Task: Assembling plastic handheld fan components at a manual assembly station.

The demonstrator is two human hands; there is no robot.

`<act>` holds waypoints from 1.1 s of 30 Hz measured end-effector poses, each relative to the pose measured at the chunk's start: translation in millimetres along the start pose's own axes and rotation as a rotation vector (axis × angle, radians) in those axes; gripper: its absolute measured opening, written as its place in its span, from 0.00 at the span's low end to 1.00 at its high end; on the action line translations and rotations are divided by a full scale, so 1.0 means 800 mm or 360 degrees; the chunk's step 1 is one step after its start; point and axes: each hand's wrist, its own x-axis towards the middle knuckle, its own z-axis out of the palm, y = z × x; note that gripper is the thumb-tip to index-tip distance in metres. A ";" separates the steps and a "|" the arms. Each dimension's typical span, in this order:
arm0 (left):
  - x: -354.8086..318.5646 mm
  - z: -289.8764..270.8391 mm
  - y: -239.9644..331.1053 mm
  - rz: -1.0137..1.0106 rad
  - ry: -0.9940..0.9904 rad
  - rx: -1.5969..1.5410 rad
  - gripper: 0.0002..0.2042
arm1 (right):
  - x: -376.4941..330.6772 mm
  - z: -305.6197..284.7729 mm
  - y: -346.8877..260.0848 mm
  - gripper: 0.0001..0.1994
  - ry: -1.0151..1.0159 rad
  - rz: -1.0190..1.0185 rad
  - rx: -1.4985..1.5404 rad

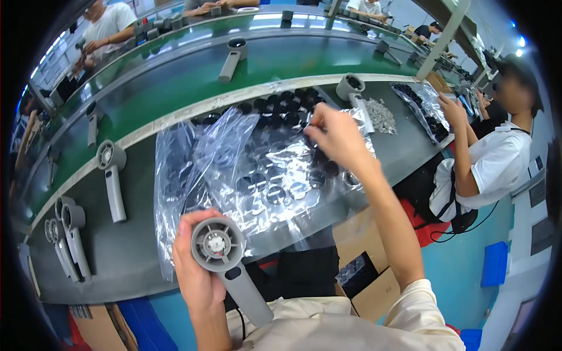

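Observation:
My left hand (196, 281) is wrapped round the head of a grey handheld fan body (249, 295). Its round opening faces up, with spokes and a pale hub inside, and the handle slants down to the right. Over a clear plastic bag (281, 202), my right hand (336, 134) has its thumb and fingers pinched together. Whatever is between those fingertips is too small or hidden to make out. Several black round parts (275, 105) lie in rows on and under the plastic, just beyond the right hand.
Another fan body (351, 88) stands beside a pile of small pale pieces (380, 117). More fan bodies (114, 193) lie on the dark table at left. A green conveyor belt (175, 82) carries others. At right, a co-worker (497, 146) handles another bag (418, 108). Cardboard boxes (363, 234) stand below.

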 end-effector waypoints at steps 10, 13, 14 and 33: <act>0.005 0.017 0.022 -0.0203 -0.0156 -0.0308 0.21 | -0.046 -0.058 -0.106 0.15 -0.0197 0.0279 0.1532; -0.003 0.021 0.030 -0.0171 -0.0064 -0.0319 0.21 | -0.067 -0.039 -0.139 0.25 -0.0282 0.0087 0.1710; -0.005 0.020 0.029 -0.0178 -0.0061 -0.0328 0.21 | -0.074 -0.036 -0.141 0.26 -0.0381 -0.0040 0.1900; -0.015 0.029 0.044 0.0026 -0.0067 0.0252 0.25 | -0.076 -0.041 -0.170 0.24 -0.0424 -0.0422 0.1312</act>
